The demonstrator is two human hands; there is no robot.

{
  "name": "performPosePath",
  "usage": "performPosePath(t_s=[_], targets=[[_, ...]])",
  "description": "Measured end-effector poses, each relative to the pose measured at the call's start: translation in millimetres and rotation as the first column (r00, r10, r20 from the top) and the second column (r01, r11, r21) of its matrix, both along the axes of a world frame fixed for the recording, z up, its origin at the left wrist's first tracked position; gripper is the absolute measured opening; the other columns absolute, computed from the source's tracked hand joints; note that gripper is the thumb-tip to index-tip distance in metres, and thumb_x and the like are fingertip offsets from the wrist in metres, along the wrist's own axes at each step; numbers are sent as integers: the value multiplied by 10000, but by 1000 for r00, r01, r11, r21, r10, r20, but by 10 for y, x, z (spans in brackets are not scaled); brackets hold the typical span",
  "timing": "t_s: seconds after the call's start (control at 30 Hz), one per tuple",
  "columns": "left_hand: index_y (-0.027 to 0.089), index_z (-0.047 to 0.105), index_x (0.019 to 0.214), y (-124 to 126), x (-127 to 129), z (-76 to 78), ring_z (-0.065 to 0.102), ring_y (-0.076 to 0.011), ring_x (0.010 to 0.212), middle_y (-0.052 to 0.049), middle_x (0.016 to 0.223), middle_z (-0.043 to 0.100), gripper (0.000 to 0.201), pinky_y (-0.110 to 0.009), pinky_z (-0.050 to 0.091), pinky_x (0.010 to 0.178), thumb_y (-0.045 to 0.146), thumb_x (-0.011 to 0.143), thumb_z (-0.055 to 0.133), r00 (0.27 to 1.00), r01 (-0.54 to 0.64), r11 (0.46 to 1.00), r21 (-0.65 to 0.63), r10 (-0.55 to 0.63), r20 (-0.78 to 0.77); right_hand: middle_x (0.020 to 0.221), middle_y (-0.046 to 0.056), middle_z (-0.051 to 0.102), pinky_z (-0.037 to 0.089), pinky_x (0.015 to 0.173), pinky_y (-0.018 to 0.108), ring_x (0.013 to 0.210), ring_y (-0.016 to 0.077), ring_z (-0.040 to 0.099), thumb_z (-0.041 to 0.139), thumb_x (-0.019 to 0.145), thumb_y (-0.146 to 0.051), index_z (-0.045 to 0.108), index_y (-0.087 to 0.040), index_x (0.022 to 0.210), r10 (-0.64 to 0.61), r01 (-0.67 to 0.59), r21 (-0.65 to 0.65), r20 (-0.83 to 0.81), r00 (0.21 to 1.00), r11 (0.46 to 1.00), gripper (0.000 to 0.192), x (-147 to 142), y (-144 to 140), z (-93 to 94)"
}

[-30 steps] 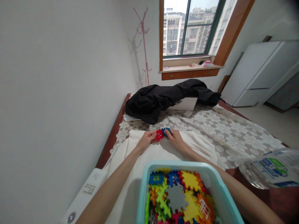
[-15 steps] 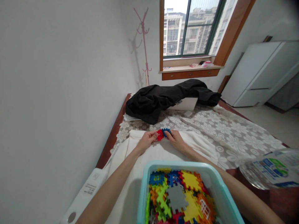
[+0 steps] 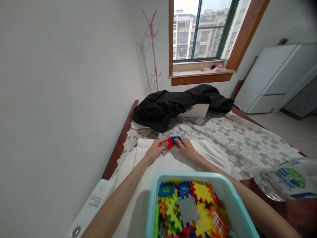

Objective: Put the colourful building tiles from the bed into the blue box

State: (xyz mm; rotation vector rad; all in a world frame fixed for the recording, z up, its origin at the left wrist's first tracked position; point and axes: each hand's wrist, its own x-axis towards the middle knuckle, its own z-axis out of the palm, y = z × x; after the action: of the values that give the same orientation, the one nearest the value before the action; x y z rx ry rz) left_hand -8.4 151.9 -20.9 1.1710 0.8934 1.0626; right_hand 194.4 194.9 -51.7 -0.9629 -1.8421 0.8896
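Observation:
Over the white cloth (image 3: 141,195), my left hand (image 3: 155,150) pinches a red toothed plastic building tile (image 3: 170,143). My right hand (image 3: 187,148) is closed on a blue toothed building tile (image 3: 175,139). The two tiles meet edge to edge between my fingertips; whether their teeth are fully locked together is too small to tell. Nearer to me, between my forearms, stands a light blue plastic bin (image 3: 193,174) filled with many-coloured interlocking tiles, with a grey tile (image 3: 187,210) and a yellow tile (image 3: 203,192) on top.
A black garment (image 3: 170,102) lies over a white box (image 3: 198,110) on the floral bedspread (image 3: 237,134). To the right is a large clear plastic bottle (image 3: 287,178) with a label. A white device (image 3: 92,205) lies by the wall at left. A pink coat stand (image 3: 153,49) stands behind.
Almost nothing differs. Both hands stay in place with the red and blue tiles held together, the fingers shifting only very slightly.

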Motion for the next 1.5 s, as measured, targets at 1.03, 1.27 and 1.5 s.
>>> performPosePath(t_s=[1.03,1.27,1.5], targets=[[114,790,984,-26,3,43,691,-174,754,-79,835,800,488,-250,489,724,515,729,901,999,-22,1000,-4,22,-24,622,-15,490,319,568,299,593,163,400,431,1017,-607,479,-238,688,45,-45,2,-27,999,999,497,10,15,5],[106,804,974,-53,6,112,700,-188,730,-90,820,810,486,-260,482,708,487,698,925,999,-6,1000,-2,6,-38,631,-7,518,332,581,303,606,168,415,423,1018,-613,497,-237,692,52,-52,9,-16,999,999,503,19,14,-7],[124,808,1061,-45,30,116,717,-205,811,-101,884,821,479,-267,489,746,453,729,912,999,14,1000,5,-14,-50,634,-11,518,331,593,305,601,165,414,418,1023,-602,486,-235,692,32,-31,15,-29,999,999,499,17,9,9]])
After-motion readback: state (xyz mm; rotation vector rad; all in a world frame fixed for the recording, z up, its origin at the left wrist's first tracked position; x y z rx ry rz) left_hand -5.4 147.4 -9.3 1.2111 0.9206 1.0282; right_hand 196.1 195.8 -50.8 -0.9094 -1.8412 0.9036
